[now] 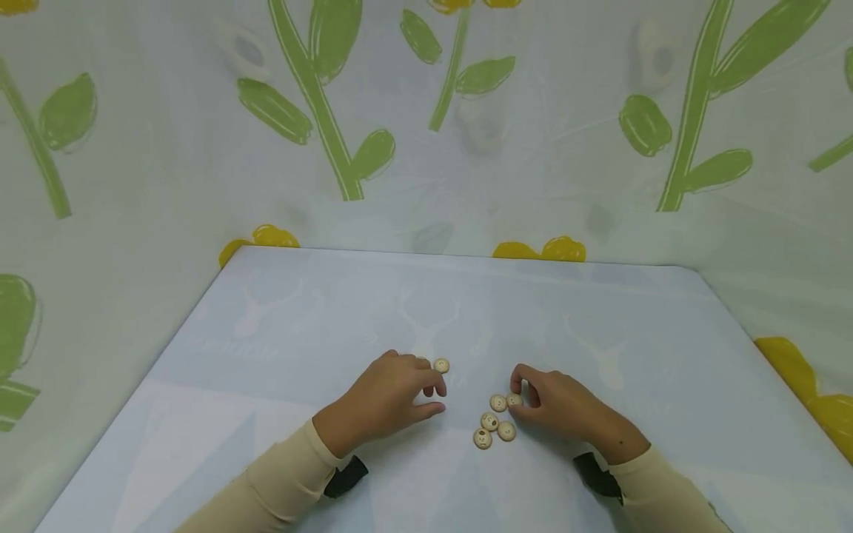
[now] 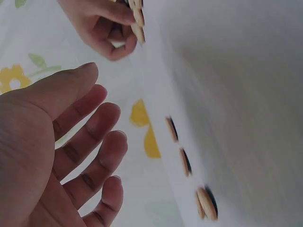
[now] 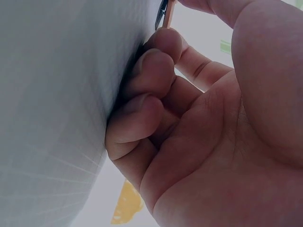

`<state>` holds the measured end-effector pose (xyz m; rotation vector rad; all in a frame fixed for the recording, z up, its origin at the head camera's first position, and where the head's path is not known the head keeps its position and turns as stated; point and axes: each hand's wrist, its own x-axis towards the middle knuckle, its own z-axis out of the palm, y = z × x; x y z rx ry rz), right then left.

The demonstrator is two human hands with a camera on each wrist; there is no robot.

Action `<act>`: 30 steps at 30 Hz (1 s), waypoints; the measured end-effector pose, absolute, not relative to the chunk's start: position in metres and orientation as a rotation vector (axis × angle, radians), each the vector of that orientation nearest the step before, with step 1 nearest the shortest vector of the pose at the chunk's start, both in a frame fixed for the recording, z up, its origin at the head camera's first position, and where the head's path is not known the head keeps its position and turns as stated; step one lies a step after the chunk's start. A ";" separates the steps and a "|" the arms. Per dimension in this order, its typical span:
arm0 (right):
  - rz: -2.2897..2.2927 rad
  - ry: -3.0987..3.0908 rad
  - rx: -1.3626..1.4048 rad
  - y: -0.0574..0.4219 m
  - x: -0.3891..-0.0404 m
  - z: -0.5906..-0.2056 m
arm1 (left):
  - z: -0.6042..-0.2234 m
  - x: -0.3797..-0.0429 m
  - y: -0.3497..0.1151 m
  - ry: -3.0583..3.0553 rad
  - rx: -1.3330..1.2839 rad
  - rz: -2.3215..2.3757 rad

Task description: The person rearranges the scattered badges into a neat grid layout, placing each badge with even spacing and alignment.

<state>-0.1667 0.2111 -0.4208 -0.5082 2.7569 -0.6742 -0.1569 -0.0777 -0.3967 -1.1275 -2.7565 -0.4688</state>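
Observation:
My right hand point(image 1: 560, 403) pinches a small round wooden disc point(image 1: 514, 400) between thumb and fingers, low at the table. The edge of a disc point(image 3: 168, 14) shows between those fingers in the right wrist view. Beside it lie several more discs with dark face-like markings, among them one disc point(image 1: 498, 403) close by and one point(image 1: 483, 438) nearest me. My left hand point(image 1: 389, 396) hovers with fingers relaxed and spread, holding nothing. Just beyond its fingers lies another disc point(image 1: 442, 366), with one more partly hidden by the hand. Several discs point(image 2: 184, 161) appear edge-on in the left wrist view.
The discs lie on a pale table point(image 1: 266, 370) with a faint deer-head pattern. A light curtain point(image 1: 533, 163) printed with green stems and yellow flowers hangs around its back and sides. Dark bands point(image 1: 346, 476) circle both wrists.

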 end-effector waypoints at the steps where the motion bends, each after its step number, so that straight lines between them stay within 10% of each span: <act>1: -0.677 2.754 -0.511 0.211 -0.167 -0.421 | -0.397 -0.156 -0.074 -2.755 -1.142 -0.461; 30: -0.654 2.762 -0.516 0.211 -0.167 -0.419 | -0.413 -0.141 -0.045 -2.722 -1.442 -0.211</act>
